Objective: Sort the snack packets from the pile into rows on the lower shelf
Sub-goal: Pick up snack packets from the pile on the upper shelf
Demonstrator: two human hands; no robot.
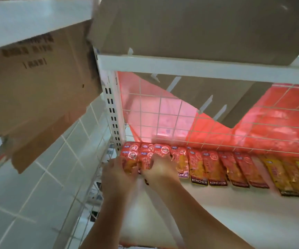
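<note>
Lower shelf (235, 221): white, running from the near edge back to a row of packets along the far edge.
Left hand (117, 174): at the far left corner of the lower shelf, fingers curled round the near ends of the red packets (215, 168) there; blurred, so likely a grip rather than a mere touch.
Right hand (160, 169): just beside the left hand, fingers curled down onto the neighbouring red packets.
Red packets: flat, side by side, filling the far edge from the left corner rightward.
Yellow packets (287, 177): same row, toward the right edge.
Wire grid (160, 112): upright behind the far edge, red sheet behind it.
Upper shelf (199, 66): above, carrying cardboard boxes (199, 24).
</note>
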